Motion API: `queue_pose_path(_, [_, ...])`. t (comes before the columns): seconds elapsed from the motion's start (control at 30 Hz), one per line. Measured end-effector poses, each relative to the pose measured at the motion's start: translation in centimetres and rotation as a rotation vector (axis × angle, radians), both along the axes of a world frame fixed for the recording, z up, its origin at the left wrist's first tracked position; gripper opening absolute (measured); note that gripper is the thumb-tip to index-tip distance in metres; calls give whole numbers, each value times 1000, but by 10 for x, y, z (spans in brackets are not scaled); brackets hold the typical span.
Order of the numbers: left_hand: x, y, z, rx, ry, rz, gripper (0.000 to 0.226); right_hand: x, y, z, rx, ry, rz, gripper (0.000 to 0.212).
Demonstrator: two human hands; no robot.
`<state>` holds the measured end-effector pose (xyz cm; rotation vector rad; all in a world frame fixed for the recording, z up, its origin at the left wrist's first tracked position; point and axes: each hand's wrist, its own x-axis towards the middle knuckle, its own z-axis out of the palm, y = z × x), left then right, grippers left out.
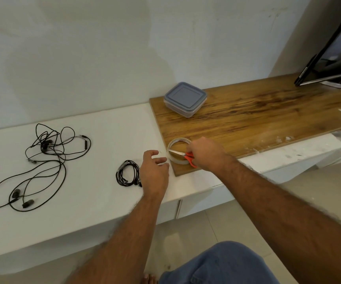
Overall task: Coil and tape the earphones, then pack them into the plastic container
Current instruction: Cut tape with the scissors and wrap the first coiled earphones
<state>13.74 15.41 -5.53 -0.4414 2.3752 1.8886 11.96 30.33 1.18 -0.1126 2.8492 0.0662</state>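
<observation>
One black earphone coil (127, 175) wound near table's front edge; right hand (204, 153) gripping orange-handled scissors (186, 156), left hand (155, 171) loosely spread; tangled earphones (42, 160), lidded plastic container (185, 99) untouched.

A plain room in a home, as far as I could make out from my feed.

I was looking at a low white built-in counter (87, 201) set against a patchy painted wall (104, 48), with cabinet doors (196, 201) under its front edge and pale floor tiles (206, 228) below. A wood-grain board (268, 111) lay across the counter's right part, and a flat dark screen (333, 50) on a stand stood at its far end, cables trailing behind. The person I watched wore denim (216, 265) and stood barefoot, which read to me as domestic rather than a workplace.
</observation>
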Motion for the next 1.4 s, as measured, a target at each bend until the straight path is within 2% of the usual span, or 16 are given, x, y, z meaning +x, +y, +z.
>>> queue_pose_path(0.3, [1,-1,8,-172,24,11,31,2,-2,4,19,-15,11,22])
queue_pose_path(0.57, [0,-3,17,-335,133,-59,29,-1,-8,17,168,38,168,17])
queue_pose_path(0.87, [-13,1,25,-524,223,-179,31,-8,-5,14,176,-15,286,16])
queue_pose_path(0.97, [-22,-1,28,-478,121,-182,29,-10,-3,14,174,-32,300,15])
queue_pose_path(1.13, [-37,-2,31,-183,-189,-93,40,-12,1,13,148,-76,316,18])
queue_pose_path(1.27, [-39,0,33,-7,-276,-60,46,-10,3,11,131,-94,289,24])
queue_pose_path(1.4, [-37,-3,34,41,-294,-31,53,-8,2,8,108,-107,223,26])
